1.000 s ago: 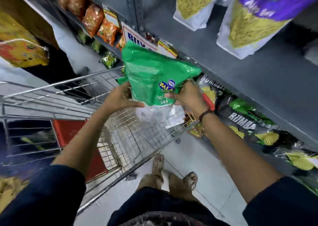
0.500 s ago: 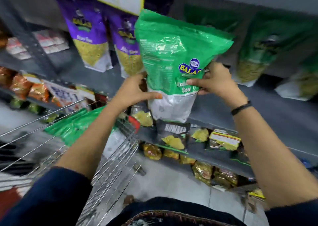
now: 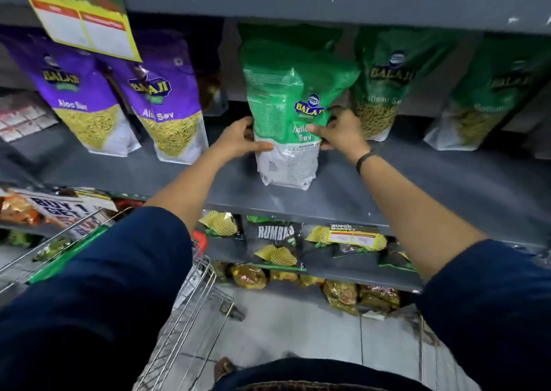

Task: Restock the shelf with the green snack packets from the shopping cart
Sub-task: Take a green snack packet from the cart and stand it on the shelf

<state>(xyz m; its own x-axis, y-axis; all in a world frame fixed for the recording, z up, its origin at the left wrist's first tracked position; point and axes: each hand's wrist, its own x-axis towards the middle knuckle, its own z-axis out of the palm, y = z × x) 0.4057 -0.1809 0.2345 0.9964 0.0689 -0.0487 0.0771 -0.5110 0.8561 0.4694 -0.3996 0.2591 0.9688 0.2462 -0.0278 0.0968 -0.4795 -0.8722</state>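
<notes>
Nearest the camera, two dark blue sleeves (image 3: 98,295) frame the view, with the wire shopping cart (image 3: 190,310) at lower left; a green packet edge (image 3: 64,259) shows through its bars. Beyond the cart, a lower shelf carries black chip bags reading "RUMBLES" (image 3: 275,243) and a yellow tag headed "SUPER MARKET" (image 3: 353,235). At far left a sign reads "BUY 1 GET 1" (image 3: 64,211).

Above, the grey shelf (image 3: 417,188) bears the green snack packet (image 3: 293,107), upright near the front edge, its white base resting on the board. Its label reads "BALAJI" and partly "Ratlami Sev". The left hand (image 3: 241,138) presses the packet's left side, thumb across the front; the right hand (image 3: 340,132) clasps its right side, fingers curled onto the label. A dark band circles the right wrist (image 3: 365,159).

Farther back on the same shelf, just right of the held packet, stand two more green "BALAJI" bags (image 3: 384,83), lettering dim. Toward the left end stand two purple "BALAJI" bags (image 3: 167,101) marked "Aloo Sev". A yellow price card (image 3: 83,24) hangs from the shelf above, text blurred.
</notes>
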